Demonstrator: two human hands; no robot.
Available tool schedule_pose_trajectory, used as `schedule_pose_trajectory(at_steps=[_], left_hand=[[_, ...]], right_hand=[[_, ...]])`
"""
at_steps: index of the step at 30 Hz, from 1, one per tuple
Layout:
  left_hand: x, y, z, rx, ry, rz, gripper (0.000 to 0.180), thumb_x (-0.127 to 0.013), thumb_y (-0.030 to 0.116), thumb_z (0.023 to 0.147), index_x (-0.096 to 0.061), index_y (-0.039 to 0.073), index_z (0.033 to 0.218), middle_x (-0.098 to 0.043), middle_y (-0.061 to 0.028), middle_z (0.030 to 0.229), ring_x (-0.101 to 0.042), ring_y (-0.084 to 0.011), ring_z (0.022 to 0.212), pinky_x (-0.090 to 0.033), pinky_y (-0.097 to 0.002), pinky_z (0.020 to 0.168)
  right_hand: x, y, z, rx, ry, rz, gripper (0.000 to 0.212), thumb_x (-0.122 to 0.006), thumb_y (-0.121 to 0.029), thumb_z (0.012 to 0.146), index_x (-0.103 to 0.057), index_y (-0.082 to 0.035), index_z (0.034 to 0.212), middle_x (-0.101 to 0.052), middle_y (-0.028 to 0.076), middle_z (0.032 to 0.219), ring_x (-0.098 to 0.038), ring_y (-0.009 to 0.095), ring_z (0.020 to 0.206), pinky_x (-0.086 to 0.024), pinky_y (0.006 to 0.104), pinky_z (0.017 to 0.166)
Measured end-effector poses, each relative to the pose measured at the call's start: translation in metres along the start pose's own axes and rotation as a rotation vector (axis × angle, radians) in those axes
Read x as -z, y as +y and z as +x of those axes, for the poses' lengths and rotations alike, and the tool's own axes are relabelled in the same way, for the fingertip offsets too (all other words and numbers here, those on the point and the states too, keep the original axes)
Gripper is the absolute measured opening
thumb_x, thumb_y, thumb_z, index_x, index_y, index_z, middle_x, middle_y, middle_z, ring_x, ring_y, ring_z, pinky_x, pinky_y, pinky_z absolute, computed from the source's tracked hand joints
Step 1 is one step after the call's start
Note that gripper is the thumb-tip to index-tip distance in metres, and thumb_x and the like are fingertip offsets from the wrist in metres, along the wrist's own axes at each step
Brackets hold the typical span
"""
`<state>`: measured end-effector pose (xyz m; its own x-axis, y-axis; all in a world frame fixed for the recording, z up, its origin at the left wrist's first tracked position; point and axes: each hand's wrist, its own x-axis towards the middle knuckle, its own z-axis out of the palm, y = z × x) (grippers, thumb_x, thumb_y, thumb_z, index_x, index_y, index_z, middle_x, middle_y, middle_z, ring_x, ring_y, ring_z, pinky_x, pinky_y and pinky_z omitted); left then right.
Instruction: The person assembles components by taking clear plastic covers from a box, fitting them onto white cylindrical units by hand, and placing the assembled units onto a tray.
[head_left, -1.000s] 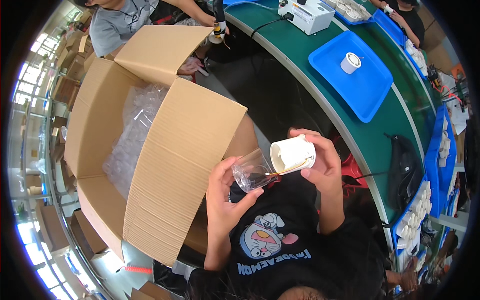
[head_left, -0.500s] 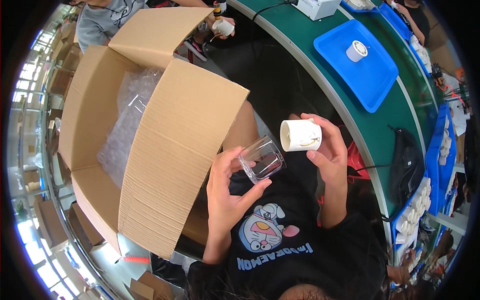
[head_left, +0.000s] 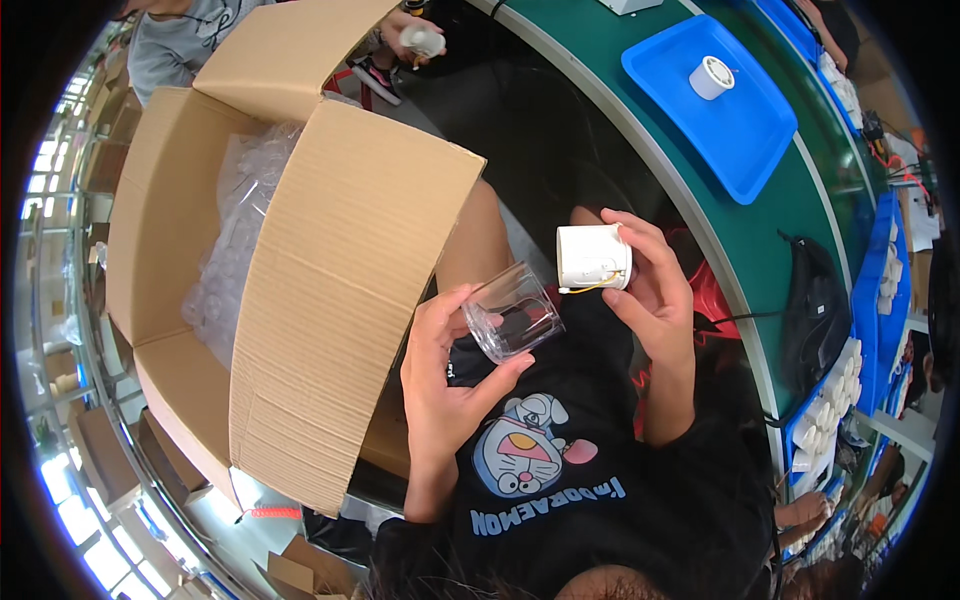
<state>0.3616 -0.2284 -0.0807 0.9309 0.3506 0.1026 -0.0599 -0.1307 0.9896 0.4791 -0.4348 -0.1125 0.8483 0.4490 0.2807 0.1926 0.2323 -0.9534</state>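
While your left hand [head_left: 440, 385] keeps the clear cup [head_left: 520, 318] tilted above your lap, a gap has opened in front of you: a second ago the white housing [head_left: 590, 250] sat right up beside the cup, and now the two are apart, housing to the upper right. Your left thumb and fingers are pinching the cup from opposite sides; your right hand [head_left: 660, 300] has the housing pinched by its right end, thumb below, fingers over the top. And look at the yellow wire [head_left: 598, 287]: its tip seemed to overlap the cup a second ago, and now it runs along the housing's lower edge, ending just short of the cup. You've turned the housing too, so its side wall faces up at you and its hollow end barely shows. For the work in hand, I'd judge that the two pieces are unjoined, with the loose wire the bit to watch, since it could snag between them. Over to your left stands the cardboard box [head_left: 340, 290], clear plastic [head_left: 235, 255] inside; up to your right, another white part [head_left: 712, 78] sits on the blue tray [head_left: 740, 140].
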Motion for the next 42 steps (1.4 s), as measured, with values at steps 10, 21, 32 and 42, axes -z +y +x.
schedule_pose_trajectory(at_steps=[10, 21, 32, 42], left_hand=[[-0.006, -0.017, 0.004, -0.052, -0.037, -0.072, 0.066, -0.082, 0.000, 0.072, -0.051, 0.003, 0.130, -0.051, -0.0160, 0.131, -0.059, -0.0253, 0.111, -0.052, -0.0335, 0.088], [-0.006, -0.043, 0.009, -0.078, -0.188, 0.103, 0.054, -0.075, -0.004, 0.078, -0.055, 0.007, 0.127, -0.049, -0.0180, 0.135, -0.058, -0.0268, 0.115, -0.052, -0.0338, 0.090], [-0.009, -0.107, 0.005, 0.253, -0.421, -0.123, 0.031, -0.066, -0.005, 0.087, -0.051, 0.002, 0.113, -0.045, -0.0156, 0.138, -0.052, -0.0241, 0.122, -0.046, -0.0334, 0.099], [-0.031, -0.137, -0.003, 0.535, -0.511, -0.258, 0.029, -0.061, -0.004, 0.090, -0.044, 0.004, 0.113, -0.051, -0.0112, 0.116, -0.057, -0.0215, 0.107, -0.061, -0.0367, 0.080]], right_hand=[[-0.010, -0.012, -0.001, 0.027, -0.030, -0.193, 0.053, -0.062, 0.009, 0.076, -0.057, -0.001, 0.128, -0.046, 0.018, 0.140, -0.053, 0.028, 0.123, -0.047, 0.0348, 0.098], [-0.001, -0.005, -0.005, -0.056, -0.184, -0.118, 0.055, -0.063, 0.008, 0.081, -0.051, 0.000, 0.134, -0.044, 0.018, 0.140, -0.051, 0.027, 0.126, -0.047, 0.0359, 0.102], [0.002, 0.048, -0.041, -0.239, -0.160, 0.010, 0.054, -0.064, 0.000, 0.086, -0.050, -0.005, 0.138, -0.048, 0.010, 0.130, -0.051, 0.019, 0.120, -0.049, 0.0279, 0.091], [0.011, 0.094, -0.080, -0.474, 0.005, 0.240, 0.054, -0.071, -0.011, 0.089, -0.051, -0.004, 0.138, -0.058, 0.010, 0.127, -0.059, 0.017, 0.109, -0.047, 0.0289, 0.097]])
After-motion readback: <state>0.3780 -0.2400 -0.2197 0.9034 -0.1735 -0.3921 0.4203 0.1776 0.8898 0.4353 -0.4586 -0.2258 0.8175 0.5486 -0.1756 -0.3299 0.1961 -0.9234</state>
